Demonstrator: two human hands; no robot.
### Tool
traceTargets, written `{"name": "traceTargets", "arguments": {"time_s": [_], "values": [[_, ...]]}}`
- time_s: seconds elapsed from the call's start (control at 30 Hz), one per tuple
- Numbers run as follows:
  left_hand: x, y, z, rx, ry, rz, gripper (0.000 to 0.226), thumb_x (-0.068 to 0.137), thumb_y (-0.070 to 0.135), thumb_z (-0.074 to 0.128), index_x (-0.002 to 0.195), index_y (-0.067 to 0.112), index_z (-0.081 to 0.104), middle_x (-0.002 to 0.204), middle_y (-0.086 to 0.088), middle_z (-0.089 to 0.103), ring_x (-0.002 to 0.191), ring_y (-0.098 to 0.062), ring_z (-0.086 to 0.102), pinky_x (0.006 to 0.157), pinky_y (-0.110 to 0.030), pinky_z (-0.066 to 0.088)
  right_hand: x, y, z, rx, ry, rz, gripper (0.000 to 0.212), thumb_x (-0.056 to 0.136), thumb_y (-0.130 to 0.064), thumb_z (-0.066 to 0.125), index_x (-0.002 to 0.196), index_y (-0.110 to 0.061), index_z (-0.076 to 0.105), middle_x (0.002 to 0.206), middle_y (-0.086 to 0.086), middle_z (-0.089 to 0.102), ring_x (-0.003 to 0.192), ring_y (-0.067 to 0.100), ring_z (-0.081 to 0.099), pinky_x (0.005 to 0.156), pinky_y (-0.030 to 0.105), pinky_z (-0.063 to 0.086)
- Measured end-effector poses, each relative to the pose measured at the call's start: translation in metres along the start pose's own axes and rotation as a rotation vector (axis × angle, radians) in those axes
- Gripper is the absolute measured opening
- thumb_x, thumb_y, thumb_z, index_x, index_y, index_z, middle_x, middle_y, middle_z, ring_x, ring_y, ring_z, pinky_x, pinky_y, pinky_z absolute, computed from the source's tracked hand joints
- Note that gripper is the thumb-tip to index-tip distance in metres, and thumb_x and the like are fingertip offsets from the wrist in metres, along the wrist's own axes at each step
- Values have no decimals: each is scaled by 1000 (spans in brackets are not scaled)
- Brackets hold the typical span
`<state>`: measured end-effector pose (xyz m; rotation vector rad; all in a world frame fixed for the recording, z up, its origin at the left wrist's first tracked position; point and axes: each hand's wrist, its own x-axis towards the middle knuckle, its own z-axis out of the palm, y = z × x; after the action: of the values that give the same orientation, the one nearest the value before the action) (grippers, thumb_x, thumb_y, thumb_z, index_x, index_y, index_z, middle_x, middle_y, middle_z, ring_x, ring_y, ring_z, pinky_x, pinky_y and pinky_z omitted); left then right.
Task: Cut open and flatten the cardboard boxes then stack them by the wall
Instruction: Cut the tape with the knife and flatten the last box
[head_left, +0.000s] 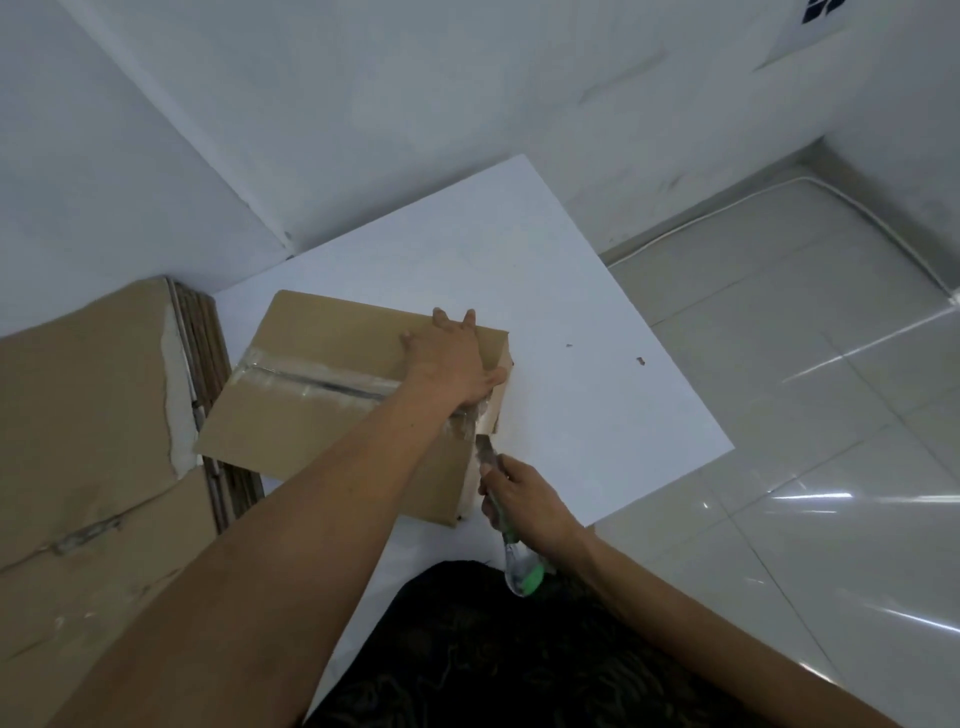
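Nearest to you, your right hand (524, 499) is wrapped round the green-and-clear plastic utility knife (521, 570). The handle's tail sticks out behind your palm towards your lap and the blade reaches forward past your fingers. The tip meets the clear tape at the near right end of the brown, taped-shut cardboard box (322, 421), just beyond that hand. You seem to be holding it low and in line with the seam so the blade can run along the joint rather than dig into the board.

Past the blade, your left hand (452, 358) lies flat, fingers spread and straight, on the top of the box at its right end. It grasps nothing. It presses down, probably to stop the box sliding or lifting as the knife pulls. It lies close ahead of the blade, so mind the thumb side.

The glossy clear tape strip (311, 382) runs away to the left of that hand along the middle of the lid. The box looks whole, so flattening has yet to come.

Further left of your left forearm, the pile of flattened brown cardboard sheets (88, 415) lies against the white wall (363, 104), where this box belongs afterwards. The box sits on a white flat board (571, 312), and to the right of both hands lies the pale glossy tiled floor (779, 415).
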<state>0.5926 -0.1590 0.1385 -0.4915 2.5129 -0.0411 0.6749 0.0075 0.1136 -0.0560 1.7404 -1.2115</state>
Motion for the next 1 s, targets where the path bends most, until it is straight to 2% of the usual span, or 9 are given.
{"name": "traceTargets", "arguments": {"time_s": [0.2,0.33,0.4,0.5,0.63,0.73,0.87,0.93,1.0], "values": [[-8,-5,1,-51,-2,52,96,91,70,41,160,18,-3,164,-24,1,147,-39,26,117,-59,24,-16,6,0,44,4,8,30,106,-31,40,87,-10,50,69,6,52,53,15,49,55,29,42],[-32,-14,19,-381,53,72,96,91,59,49,159,15,-2,166,-14,-10,153,-37,-4,121,-58,6,-16,17,-15,88,273,10,41,105,-40,39,94,-3,53,67,8,55,50,22,61,54,41,57],[-58,-16,44,-516,207,22,96,86,57,57,157,11,11,166,-11,-1,153,-32,-3,122,-55,8,-10,19,-30,1,394,16,37,104,-39,42,107,-4,54,78,11,60,55,21,64,59,44,59],[-102,-12,84,-441,319,-43,92,77,63,66,144,11,31,156,-14,23,148,-35,17,119,-53,20,12,19,-50,-175,398,100,42,99,-29,55,133,-8,41,114,15,60,82,26,68,56,30,55],[-114,-28,107,-459,375,68,64,73,37,70,127,16,43,137,-8,37,130,-30,37,110,-43,32,42,11,-55,-335,336,53,75,95,-21,61,155,-19,17,147,18,46,114,37,63,97,49,53],[-119,-42,109,-523,330,160,59,73,30,69,126,19,46,133,-5,37,130,-27,32,111,-40,31,55,3,-56,-412,329,-2,79,96,-17,60,159,-17,11,157,14,36,137,36,45,111,46,41],[-125,-51,117,-511,304,204,63,69,23,70,127,21,46,134,-2,38,133,-26,27,115,-40,27,38,-14,-48,-550,464,-509,71,93,-20,63,155,-19,27,158,6,33,145,24,31,118,41,30],[-125,-56,124,-480,307,226,63,64,23,69,123,21,47,131,-2,40,132,-26,30,114,-42,28,27,-28,-41,-911,297,-820,82,86,-21,69,156,-26,26,164,-2,22,151,23,16,121,43,21],[-125,-61,128,-462,321,249,61,61,27,67,118,22,47,127,-1,43,129,-26,34,111,-44,31,25,-37,-30,-1285,25,-939,97,83,-30,72,160,-30,13,168,-7,2,155,24,-4,123,44,10]]}}
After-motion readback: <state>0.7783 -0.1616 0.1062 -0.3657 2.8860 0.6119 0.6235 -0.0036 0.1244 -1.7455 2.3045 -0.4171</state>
